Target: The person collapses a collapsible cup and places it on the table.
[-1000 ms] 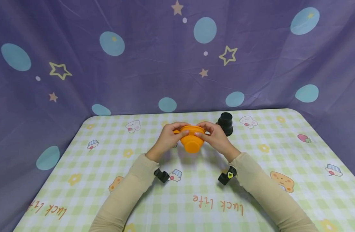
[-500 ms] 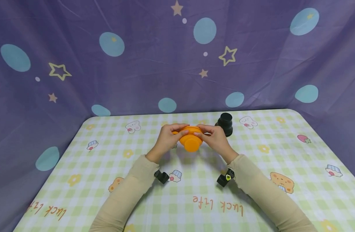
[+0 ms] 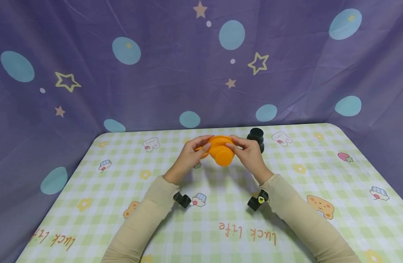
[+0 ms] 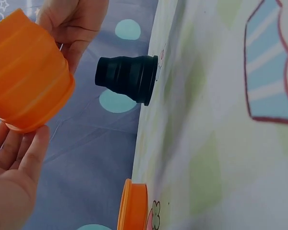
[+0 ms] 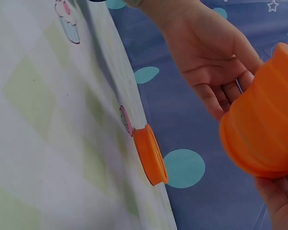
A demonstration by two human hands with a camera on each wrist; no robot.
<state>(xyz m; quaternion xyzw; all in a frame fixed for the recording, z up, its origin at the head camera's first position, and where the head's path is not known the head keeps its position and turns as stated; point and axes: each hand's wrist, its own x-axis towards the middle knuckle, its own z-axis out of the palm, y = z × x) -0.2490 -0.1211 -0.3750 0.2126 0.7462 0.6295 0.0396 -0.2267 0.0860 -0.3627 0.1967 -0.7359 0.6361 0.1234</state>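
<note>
An orange collapsible cup (image 3: 222, 155), extended with stepped sides, is held above the table, its base tilted toward me. My left hand (image 3: 189, 155) grips its left side near the rim, thumb on the wall. On the opposite side my right hand (image 3: 250, 155) grips it the same way. In the left wrist view the cup's ridged wall (image 4: 31, 72) shows between both hands. Below it on the table lies a low round orange piece (image 5: 150, 155), partly covered by the left hand in the head view.
A dark collapsible cup (image 3: 255, 136) stands extended, wide end down, behind my right hand. A checked cloth (image 3: 234, 208) with printed cartoons covers the table. A purple curtain (image 3: 175, 84) hangs at the table's far edge.
Both hands have shifted the orange cup slightly up and to the right, and its base has turned to the right. More of the low orange piece shows beside the left hand.
</note>
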